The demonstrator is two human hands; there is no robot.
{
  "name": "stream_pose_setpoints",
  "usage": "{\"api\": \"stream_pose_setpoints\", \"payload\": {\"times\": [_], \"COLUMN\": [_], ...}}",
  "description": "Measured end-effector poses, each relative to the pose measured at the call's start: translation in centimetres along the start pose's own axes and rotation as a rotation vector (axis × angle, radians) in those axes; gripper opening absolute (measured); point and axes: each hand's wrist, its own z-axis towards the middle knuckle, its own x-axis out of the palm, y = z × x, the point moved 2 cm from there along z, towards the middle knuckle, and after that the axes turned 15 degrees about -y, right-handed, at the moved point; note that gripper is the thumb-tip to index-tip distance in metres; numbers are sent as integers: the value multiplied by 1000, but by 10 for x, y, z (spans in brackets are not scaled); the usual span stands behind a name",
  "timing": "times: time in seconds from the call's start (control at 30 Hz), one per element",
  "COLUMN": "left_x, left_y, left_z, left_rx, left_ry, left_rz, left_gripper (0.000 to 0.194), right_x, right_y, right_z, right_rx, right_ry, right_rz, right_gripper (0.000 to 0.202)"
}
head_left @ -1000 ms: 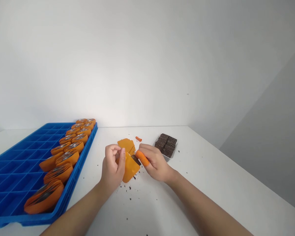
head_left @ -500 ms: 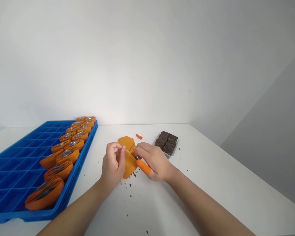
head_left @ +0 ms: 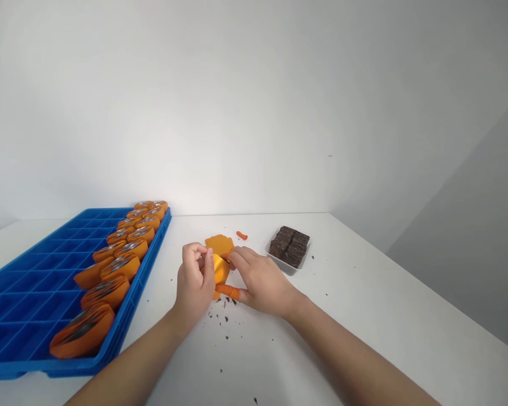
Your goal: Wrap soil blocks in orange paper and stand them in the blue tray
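My left hand (head_left: 196, 277) pinches the left edge of an orange-yellow sheet (head_left: 220, 269) between thumb and fingertips. On its other side, my right hand (head_left: 265, 279) has its fingers at the sheet's upper right edge, where a small dark piece shows. An orange finger cover (head_left: 228, 291) sits on my right thumb, which presses against the sheet's lower part. More orange-yellow sheets (head_left: 219, 243) lie on the table just behind my hands. Dark crumbs are scattered below the sheet.
A blue compartment tray (head_left: 138, 293) stands at the left, with rolled orange bundles (head_left: 121, 267) along its right side. A white dish (head_left: 290, 269) holds stacked dark brown pieces (head_left: 290, 246) at the right. A small orange finger cover (head_left: 241, 235) lies behind the sheets.
My right thumb has moved left and down across the sheet, which now looks bent. The right fingers have shifted slightly left. The whole view has shifted slightly.
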Motion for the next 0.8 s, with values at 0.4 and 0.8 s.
{"api": "stream_pose_setpoints", "payload": {"times": [0.4, 0.8], "left_x": [9, 4], "left_y": [10, 6], "left_z": [-2, 0], "left_rx": [-403, -307], "left_ry": [310, 123], "left_rz": [-112, -202], "left_gripper": [63, 46], "right_x": [6, 12], "right_y": [-26, -27], "right_z": [-2, -2], "right_rx": [31, 173], "right_ry": [-133, -204], "right_rz": [39, 264], "right_gripper": [27, 35]}}
